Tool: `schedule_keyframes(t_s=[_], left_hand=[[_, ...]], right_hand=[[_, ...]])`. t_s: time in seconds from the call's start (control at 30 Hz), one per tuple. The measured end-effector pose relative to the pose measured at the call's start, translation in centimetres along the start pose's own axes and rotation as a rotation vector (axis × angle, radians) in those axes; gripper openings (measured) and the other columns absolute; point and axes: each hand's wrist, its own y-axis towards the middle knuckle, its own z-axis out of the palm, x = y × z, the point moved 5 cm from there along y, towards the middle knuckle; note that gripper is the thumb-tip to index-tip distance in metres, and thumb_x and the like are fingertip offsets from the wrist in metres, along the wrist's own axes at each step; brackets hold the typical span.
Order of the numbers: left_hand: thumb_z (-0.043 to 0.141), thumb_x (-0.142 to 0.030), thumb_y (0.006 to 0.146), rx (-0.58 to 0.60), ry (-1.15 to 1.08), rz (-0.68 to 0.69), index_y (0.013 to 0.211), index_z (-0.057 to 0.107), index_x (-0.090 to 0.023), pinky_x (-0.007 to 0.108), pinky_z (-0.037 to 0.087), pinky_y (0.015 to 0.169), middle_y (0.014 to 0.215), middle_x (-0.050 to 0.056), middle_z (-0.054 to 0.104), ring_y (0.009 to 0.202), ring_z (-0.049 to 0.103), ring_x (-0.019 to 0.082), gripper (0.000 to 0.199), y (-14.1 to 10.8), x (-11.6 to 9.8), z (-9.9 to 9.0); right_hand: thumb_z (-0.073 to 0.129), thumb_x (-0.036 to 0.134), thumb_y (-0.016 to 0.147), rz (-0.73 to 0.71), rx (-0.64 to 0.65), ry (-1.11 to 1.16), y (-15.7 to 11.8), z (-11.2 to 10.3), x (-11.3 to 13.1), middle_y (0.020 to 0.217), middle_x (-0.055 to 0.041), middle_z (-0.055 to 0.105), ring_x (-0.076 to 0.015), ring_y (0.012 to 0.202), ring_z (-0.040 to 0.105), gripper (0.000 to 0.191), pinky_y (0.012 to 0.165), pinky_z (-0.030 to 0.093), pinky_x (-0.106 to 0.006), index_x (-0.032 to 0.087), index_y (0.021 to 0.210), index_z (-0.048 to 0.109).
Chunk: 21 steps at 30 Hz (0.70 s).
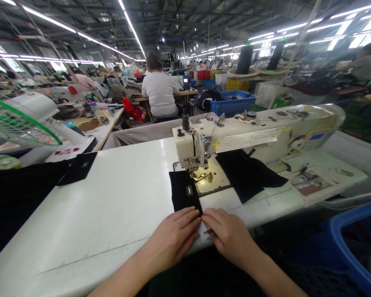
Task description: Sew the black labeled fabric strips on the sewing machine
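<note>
A black fabric piece with a small dark label lies on the white sewing table, its far right edge close to the presser foot of the sewing machine. My left hand is closed on the near end of this fabric, fingers pressed together. Against its near right corner, my right hand pinches with thumb and forefinger, the fingertips of both hands almost touching. A small pointed metal tool shows beneath my right hand; its kind I cannot make out.
More black fabric lies right of the needle, beside a parts tray. Another labelled black piece rests at the table's left edge near a fan. A blue basket stands at the right. A person sits ahead.
</note>
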Motion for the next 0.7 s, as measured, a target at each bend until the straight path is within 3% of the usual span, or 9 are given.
schedule_keyframes(t_s=[0.27,0.7], left_hand=[[0.032,-0.025,0.108,-0.001,-0.002,-0.005,0.132,0.050,-0.014,0.043,0.045,0.111,0.138,0.009,0.047,0.131,0.040,0.024,0.032,0.9,1.8,-0.1],[0.038,-0.023,0.106,-0.010,-0.029,-0.004,0.130,0.054,-0.014,0.046,0.045,0.109,0.133,0.011,0.050,0.128,0.043,0.027,0.030,2.1,4.4,-0.8]], right_hand=[[0.061,0.001,0.077,0.040,0.064,-0.044,1.6,0.3,-0.9,0.113,-0.0013,0.054,-0.0166,0.100,0.048,0.035,0.080,0.039,-0.029,0.016,0.109,0.061],[0.065,0.009,0.086,0.113,0.125,-0.184,4.7,0.8,-2.3,0.111,-0.0016,0.052,-0.0139,0.096,0.051,0.029,0.073,0.039,-0.025,0.020,0.113,0.065]])
